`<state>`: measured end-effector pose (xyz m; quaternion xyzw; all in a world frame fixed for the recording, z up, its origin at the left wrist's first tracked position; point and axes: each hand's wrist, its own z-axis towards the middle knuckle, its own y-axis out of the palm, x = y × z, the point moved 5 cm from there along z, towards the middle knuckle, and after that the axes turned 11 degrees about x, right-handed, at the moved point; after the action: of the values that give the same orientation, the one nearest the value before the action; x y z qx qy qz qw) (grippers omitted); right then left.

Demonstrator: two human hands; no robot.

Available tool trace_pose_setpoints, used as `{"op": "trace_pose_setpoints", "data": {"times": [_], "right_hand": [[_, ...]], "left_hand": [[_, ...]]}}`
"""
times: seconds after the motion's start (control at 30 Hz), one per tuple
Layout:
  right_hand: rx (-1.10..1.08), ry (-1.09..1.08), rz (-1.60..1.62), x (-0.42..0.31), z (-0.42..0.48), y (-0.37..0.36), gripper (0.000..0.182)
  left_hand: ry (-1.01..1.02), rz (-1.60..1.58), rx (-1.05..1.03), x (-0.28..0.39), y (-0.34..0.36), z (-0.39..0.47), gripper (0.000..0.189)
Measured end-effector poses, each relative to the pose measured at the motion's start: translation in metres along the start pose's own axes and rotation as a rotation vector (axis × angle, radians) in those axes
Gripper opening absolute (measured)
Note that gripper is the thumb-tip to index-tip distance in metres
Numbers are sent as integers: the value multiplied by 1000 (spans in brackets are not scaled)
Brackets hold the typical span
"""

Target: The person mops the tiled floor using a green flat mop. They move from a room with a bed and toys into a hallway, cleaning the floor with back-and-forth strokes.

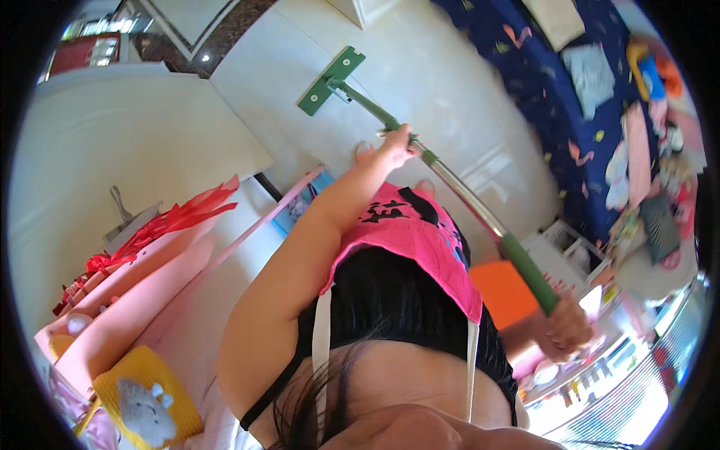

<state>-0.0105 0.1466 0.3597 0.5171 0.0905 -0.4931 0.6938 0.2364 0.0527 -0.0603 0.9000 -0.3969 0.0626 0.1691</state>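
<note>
A flat mop with a green rectangular head (332,80) lies with its head on the pale tiled floor (467,107). Its green and metal pole (467,194) runs diagonally back towards me. My left hand (399,146) is closed around the pole's lower part, near a green joint. At the top end, my right hand (568,329) grips the pole just past the green handle sleeve (529,273). A pink apron (408,225) with black markings hangs over my front, between my arms.
A bed with dark blue patterned bedding (540,112), folded clothes and toys stands at the right. A white door (129,124) and a pink shelf (152,292) are at the left. An orange panel (500,292) and a white rack (568,247) stand near my right arm.
</note>
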Motion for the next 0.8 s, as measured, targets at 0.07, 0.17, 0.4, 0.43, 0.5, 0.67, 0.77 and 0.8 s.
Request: {"op": "trace_pose_setpoints", "data": {"times": [0.07, 0.17, 0.4, 0.43, 0.5, 0.67, 0.77, 0.8], "right_hand": [[-117, 57, -174, 47, -9, 49, 24], [-142, 138, -193, 122, -2, 116, 27], [-214, 152, -210, 225, 47, 195, 27], [-202, 145, -212, 238, 54, 203, 27], [-169, 136, -209, 266, 72, 215, 27], [-189, 118, -172, 354, 98, 248, 26], [-226, 183, -106, 399, 119, 286, 26], [-271, 199, -108, 416, 126, 303, 26]], "left_hand": [[5, -106, -17, 75, -9, 4, 30], [184, -307, 116, 151, -29, -7, 32], [319, -431, -119, 259, -14, -48, 13], [332, -441, -93, 276, -13, -50, 13], [361, -453, -30, 311, -12, -51, 12], [374, -390, -87, 384, 7, -79, 39], [277, -349, -18, 433, -5, -65, 16], [237, -319, -19, 448, -11, -46, 16]]}}
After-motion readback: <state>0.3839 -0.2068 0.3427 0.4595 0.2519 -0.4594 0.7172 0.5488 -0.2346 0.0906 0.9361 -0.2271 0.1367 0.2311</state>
